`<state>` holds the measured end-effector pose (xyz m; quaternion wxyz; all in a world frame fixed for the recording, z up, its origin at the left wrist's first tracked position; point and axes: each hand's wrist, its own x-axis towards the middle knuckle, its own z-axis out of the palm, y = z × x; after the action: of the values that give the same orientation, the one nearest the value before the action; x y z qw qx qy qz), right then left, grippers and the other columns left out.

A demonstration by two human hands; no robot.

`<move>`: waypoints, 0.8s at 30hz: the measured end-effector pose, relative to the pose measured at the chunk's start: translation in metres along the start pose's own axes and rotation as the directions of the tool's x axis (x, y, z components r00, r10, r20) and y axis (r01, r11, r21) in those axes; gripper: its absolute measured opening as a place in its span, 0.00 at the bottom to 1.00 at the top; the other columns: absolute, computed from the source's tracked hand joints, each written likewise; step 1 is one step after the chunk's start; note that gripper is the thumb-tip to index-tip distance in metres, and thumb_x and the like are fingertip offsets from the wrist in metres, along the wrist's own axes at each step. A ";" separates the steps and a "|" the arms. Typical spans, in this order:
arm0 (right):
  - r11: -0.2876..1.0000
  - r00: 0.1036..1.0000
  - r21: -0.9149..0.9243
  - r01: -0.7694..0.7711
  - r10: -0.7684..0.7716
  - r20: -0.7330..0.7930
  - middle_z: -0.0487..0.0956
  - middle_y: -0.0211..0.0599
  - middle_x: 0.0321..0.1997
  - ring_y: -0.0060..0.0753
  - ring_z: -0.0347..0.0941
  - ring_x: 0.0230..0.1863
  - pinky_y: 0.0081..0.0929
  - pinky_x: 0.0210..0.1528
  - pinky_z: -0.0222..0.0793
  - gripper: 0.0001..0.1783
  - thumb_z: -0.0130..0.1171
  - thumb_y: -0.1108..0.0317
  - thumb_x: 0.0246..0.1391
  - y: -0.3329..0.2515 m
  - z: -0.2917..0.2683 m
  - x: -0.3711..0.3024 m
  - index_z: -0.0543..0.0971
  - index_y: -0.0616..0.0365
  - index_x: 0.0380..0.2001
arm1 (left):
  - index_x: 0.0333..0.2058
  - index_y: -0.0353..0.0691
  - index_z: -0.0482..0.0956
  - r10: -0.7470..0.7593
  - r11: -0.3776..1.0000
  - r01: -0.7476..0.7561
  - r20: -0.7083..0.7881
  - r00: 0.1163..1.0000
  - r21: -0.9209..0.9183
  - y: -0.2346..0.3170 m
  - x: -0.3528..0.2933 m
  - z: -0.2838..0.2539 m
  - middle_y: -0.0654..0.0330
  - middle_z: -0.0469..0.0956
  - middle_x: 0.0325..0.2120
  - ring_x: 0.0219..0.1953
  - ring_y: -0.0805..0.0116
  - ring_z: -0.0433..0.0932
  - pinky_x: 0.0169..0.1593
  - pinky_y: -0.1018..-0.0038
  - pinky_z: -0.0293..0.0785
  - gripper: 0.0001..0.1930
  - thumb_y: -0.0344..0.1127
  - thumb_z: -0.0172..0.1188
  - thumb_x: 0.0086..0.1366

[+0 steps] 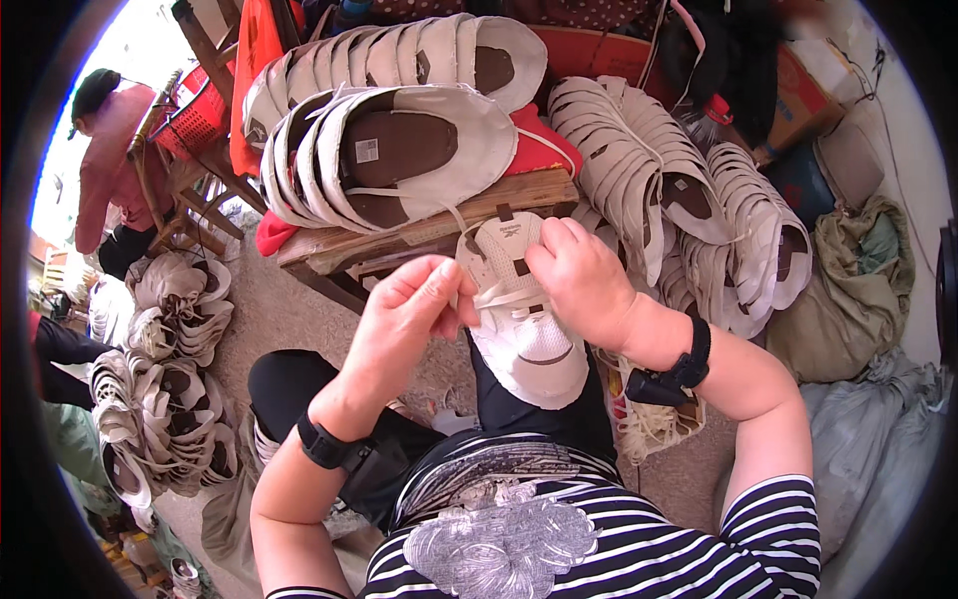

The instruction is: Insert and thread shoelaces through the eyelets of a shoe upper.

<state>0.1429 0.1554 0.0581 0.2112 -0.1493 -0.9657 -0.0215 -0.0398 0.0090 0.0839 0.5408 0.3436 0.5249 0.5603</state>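
A white shoe upper (536, 364) rests across my thigh, toe toward me and tongue pointing away. A pale shoelace (507, 298) crosses its eyelet area. At the upper's left edge, my left hand (421, 299) is closed in a pinch, apparently on the lace. Against the right eyelet edge, my right hand (581, 280) is closed with its thumb and finger together; what lies between them is hidden. Beyond the hands, a row of nested shoe uppers (439, 150) lies on a wooden bench (419, 238).
More nested uppers (639, 160) stand in stacks at the right. Bundles of uppers (165, 399) lie on the floor at left. A basket of pale laces (654, 424) sits by my right leg, near an olive sack (848, 299). Another person (120, 160) sits at far left.
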 end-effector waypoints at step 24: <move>0.761 0.863 0.407 -0.505 0.458 0.214 0.79 0.43 0.33 0.46 0.79 0.37 0.37 0.41 0.73 0.11 0.54 0.74 0.52 -0.003 0.011 0.006 0.70 0.60 0.40 | 0.39 0.40 0.79 -0.066 0.994 0.059 -0.067 0.996 -0.096 -0.042 -0.008 -0.009 0.74 0.70 0.21 0.24 0.87 0.63 0.29 0.87 0.57 0.13 0.41 0.50 0.74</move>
<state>0.1328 0.1557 0.0502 0.1887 -0.3401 -0.8823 0.2650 -0.0365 -0.0065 0.0437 0.5549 0.2815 0.5272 0.5787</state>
